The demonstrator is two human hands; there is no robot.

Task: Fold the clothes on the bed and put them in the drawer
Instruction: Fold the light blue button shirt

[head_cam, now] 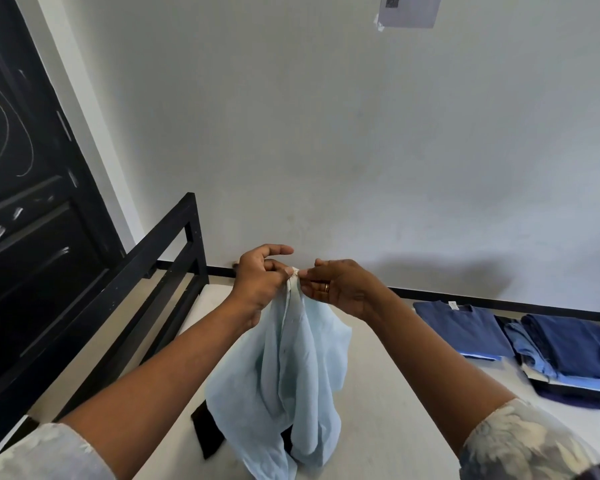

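Light blue shirt [284,362] being held up over bed [388,368], top edge being pinched by left hand [257,282] and right hand [340,289]; folded navy clothes [520,337] lying at right.

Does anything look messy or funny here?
A little. The paper high on the wall looks tilted, with tape sticking out at one corner. On the bed, a black cloth lies apart from the folded pile, partly hidden behind the blue shirt.

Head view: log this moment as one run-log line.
hands: left hand and right hand pinch top of light blue thin cloth garment | garment: hangs over white mattress | right side: folded dark blue clothes on mattress
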